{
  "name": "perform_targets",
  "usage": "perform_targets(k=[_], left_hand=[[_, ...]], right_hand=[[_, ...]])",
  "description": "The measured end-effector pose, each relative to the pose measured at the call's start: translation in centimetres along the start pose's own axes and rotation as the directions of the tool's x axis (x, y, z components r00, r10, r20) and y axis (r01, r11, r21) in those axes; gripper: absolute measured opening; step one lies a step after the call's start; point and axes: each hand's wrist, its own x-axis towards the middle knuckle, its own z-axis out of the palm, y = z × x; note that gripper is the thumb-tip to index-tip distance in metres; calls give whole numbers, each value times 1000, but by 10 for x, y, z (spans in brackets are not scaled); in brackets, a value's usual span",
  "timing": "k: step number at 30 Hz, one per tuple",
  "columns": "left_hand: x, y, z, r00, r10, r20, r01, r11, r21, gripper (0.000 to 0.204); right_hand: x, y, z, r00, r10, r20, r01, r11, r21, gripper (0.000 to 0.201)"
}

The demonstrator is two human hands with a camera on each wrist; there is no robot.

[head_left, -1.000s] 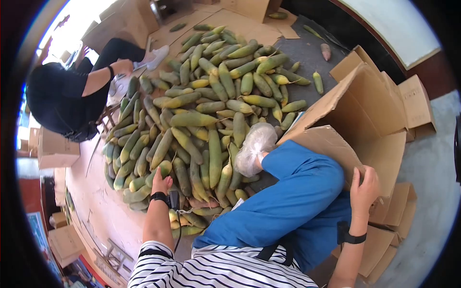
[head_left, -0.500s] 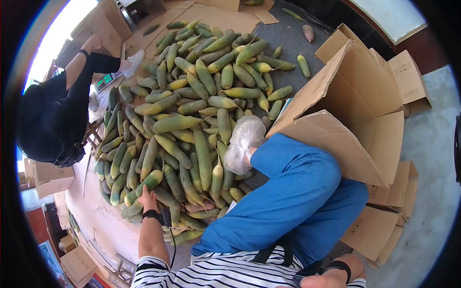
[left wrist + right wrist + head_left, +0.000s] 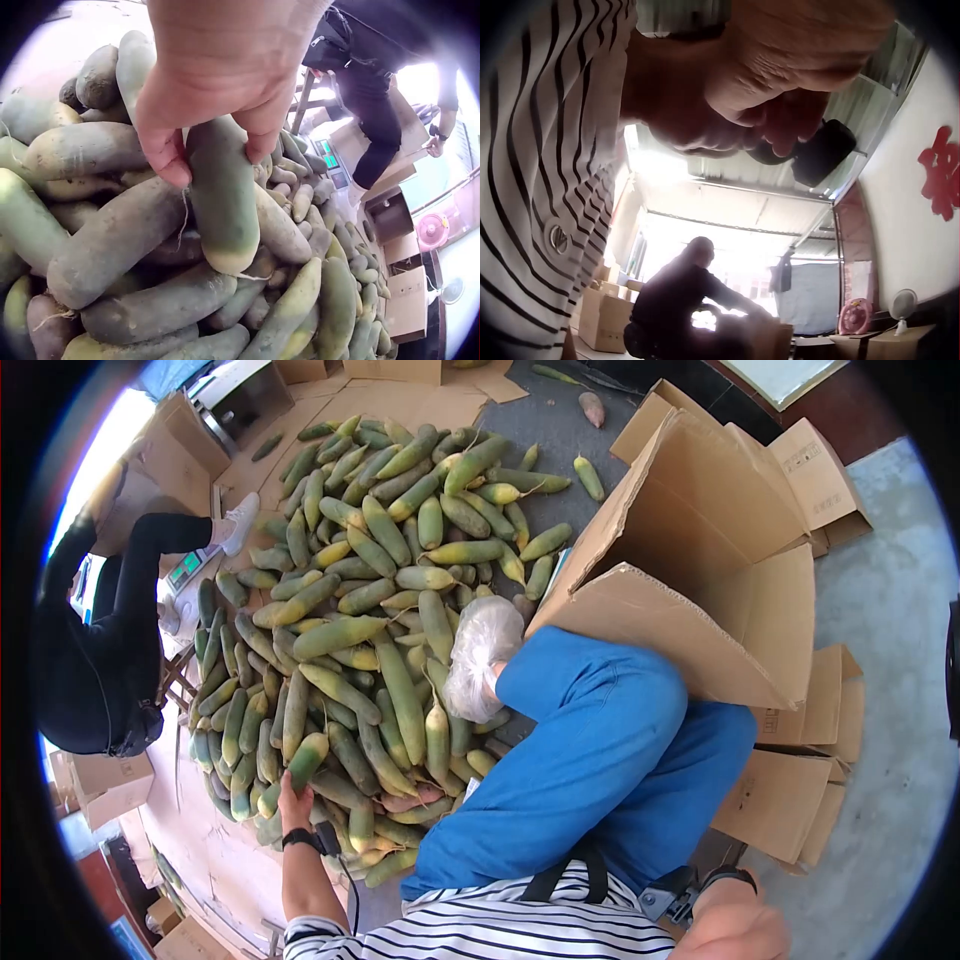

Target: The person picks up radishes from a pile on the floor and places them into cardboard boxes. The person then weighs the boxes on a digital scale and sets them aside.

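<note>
The left hand (image 3: pixel 292 797) reaches to the near left edge of the heap (image 3: pixel 380 610) on the floor, its fingers (image 3: pixel 169 154) curled round one green radish (image 3: pixel 223 191), thumb on one side and fingertips on the other. The radish is a long, blunt cylinder with dull, dusty skin that pales to yellow at its rounded tip, where a thin root hair hangs. In the head view its long axis points up and away from the person, tilted a little to the right; its free end lies on neighbouring radishes. These are packed close on every side, touching, so there is little room around it except above.

The right hand (image 3: pixel 735 932) hangs low beside the hip, well apart from the heap; the wrist view is dim, and its fingers seem loosely curled with nothing in them.

A large open cardboard box (image 3: pixel 700 590) lies on its side just beyond the blue-trousered knee (image 3: pixel 600 740), its flaps spread toward the heap.
</note>
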Motion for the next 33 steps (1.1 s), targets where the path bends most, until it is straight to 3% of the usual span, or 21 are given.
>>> perform_targets(k=[2, 4, 5, 6, 7, 8, 10, 11, 12, 15, 18, 20, 21, 22, 24, 26, 27, 28, 30, 32, 33], left_hand=[[-13, -7, 8, 999, 14, 44, -14, 1000, -14, 32], [-43, -16, 27, 997, 70, 26, -72, 994, 80, 32], [-64, -21, 43, 968, 251, 23, -247, 925, 288, 34], [-79, -25, 58, 903, 424, 61, -400, 783, 476, 35], [-90, -26, 68, 858, 489, 157, -486, 673, 557, 40], [-113, -23, 84, 848, 473, 240, -519, 644, 562, 41], [-172, -15, 133, 871, 397, 289, -489, 752, 442, 41], [-198, -5, 155, 855, 349, 383, -495, 768, 406, 40], [-231, 6, 182, 789, 375, 487, -570, 743, 352, 41], [-311, 35, 259, 499, 473, 726, -765, 635, 112, 47], [-396, 48, 339, 165, 599, 784, -857, 480, -187, 57], [-431, 41, 385, 41, 568, 822, -895, 386, -222, 59], [-449, 38, 409, -211, 583, 785, -934, 117, -338, 59], [-464, 26, 431, -288, 587, 757, -895, 115, -430, 56], [-477, -3, 464, -356, 545, 759, -834, 182, -522, 53], [-476, -24, 476, -317, 378, 870, -864, 263, -429, 47], [-474, -25, 473, -348, 356, 867, -891, 161, -424, 38], [-469, -24, 467, -344, 362, 866, -894, 155, -420, 38], [-455, -16, 447, -387, 570, 724, -867, 41, -496, 30], [-420, -7, 419, -290, 593, 751, -921, 40, -388, 27], [-395, -7, 403, -156, 542, 826, -957, 125, -263, 25]], right_hand=[[-15, -9, 16, 927, 141, -348, -253, 920, -299, 17], [-42, 30, -22, 892, 411, -188, -451, 777, -439, 25], [-56, 50, -41, 841, 531, -100, -496, 685, -533, 32], [-64, 80, -49, 833, 542, -111, -471, 590, -656, 33], [-79, 103, -62, 828, 556, -66, -420, 538, -731, 35], [-99, 119, -75, 801, 599, -21, -413, 526, -743, 34], [-128, 132, -81, 772, 636, 8, -412, 510, -755, 33], [-140, 134, -81, 716, 698, 13, -437, 462, -772, 30], [-146, 133, -83, 653, 757, 18, -457, 413, -788, 28], [-146, 131, -77, 697, 717, -3, -434, 419, -797, 24], [-149, 133, -71, 707, 706, -42, -447, 400, -800, 23], [-155, 134, -71, 739, 673, -40, -430, 424, -797, 22], [-158, 134, -71, 729, 682, -55, -433, 398, -809, 21], [-161, 134, -71, 719, 692, -67, -435, 373, -820, 21], [-162, 131, -72, 731, 682, -40, -420, 402, -814, 21], [-164, 131, -75, 726, 684, -63, -412, 360, -837, 21], [-164, 131, -75, 734, 676, -68, -418, 369, -830, 23], [-164, 133, -74, 737, 672, -63, -415, 378, -827, 23], [-165, 133, -74, 733, 676, -77, -435, 379, -817, 24], [-164, 133, -75, 719, 693, -55, -425, 376, -823, 24], [-164, 134, -75, 711, 703, -27, -408, 381, -830, 24]])
